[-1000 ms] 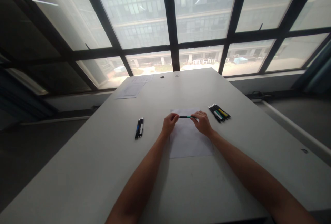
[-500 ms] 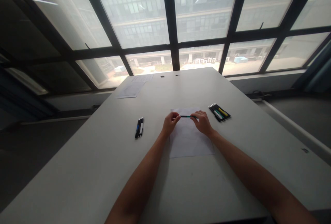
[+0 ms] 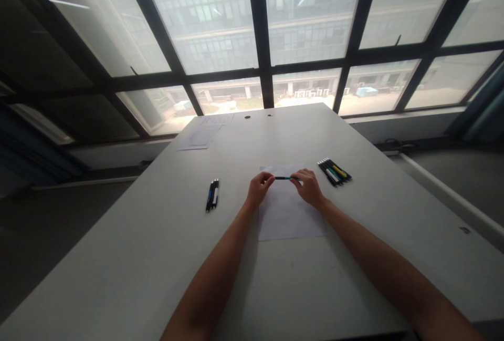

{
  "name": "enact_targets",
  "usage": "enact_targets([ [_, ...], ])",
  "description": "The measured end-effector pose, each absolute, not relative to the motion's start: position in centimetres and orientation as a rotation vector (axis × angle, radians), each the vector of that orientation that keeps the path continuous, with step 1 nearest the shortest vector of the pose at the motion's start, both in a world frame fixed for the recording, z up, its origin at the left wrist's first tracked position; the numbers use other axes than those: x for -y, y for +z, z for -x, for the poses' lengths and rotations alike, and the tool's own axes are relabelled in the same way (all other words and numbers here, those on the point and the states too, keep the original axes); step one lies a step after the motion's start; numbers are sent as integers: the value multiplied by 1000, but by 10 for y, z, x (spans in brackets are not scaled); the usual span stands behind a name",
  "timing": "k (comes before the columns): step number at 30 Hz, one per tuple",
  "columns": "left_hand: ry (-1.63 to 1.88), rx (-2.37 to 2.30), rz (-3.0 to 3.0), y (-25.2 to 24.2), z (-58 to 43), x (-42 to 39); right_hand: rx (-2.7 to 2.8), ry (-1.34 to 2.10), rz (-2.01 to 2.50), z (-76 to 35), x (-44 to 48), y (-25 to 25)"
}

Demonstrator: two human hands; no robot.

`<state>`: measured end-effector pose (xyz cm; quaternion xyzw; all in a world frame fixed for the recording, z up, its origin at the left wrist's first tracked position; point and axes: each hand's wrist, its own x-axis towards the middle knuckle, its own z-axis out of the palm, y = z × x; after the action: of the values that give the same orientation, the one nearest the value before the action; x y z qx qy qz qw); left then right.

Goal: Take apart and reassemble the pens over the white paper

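Both my hands hold one pen (image 3: pixel 282 178), dark with a green part, level above a white sheet of paper (image 3: pixel 289 215). My left hand (image 3: pixel 259 188) pinches the pen's left end with closed fingers. My right hand (image 3: pixel 308 186) grips the right end, fingers curled round it. The pen's ends are hidden inside the fingers.
The grey table (image 3: pixel 157 257) runs to the window. Two pens (image 3: pixel 211 195) lie left of my hands. A bunch of several pens (image 3: pixel 334 172) lies to the right. Printed sheets (image 3: pixel 200 135) sit at the far left corner, with two small holes (image 3: pixel 247 117) in the tabletop nearby.
My left hand's fingers have shifted slightly along the pen's left end. Otherwise nothing has moved.
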<state>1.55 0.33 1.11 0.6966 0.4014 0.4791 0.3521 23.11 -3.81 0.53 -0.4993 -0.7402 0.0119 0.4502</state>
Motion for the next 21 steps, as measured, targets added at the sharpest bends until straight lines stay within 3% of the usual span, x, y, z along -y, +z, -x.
enact_targets([
  [21, 1230, -1084, -1829, 12, -15, -2, 1834, 31, 1254, -230, 38, 5],
])
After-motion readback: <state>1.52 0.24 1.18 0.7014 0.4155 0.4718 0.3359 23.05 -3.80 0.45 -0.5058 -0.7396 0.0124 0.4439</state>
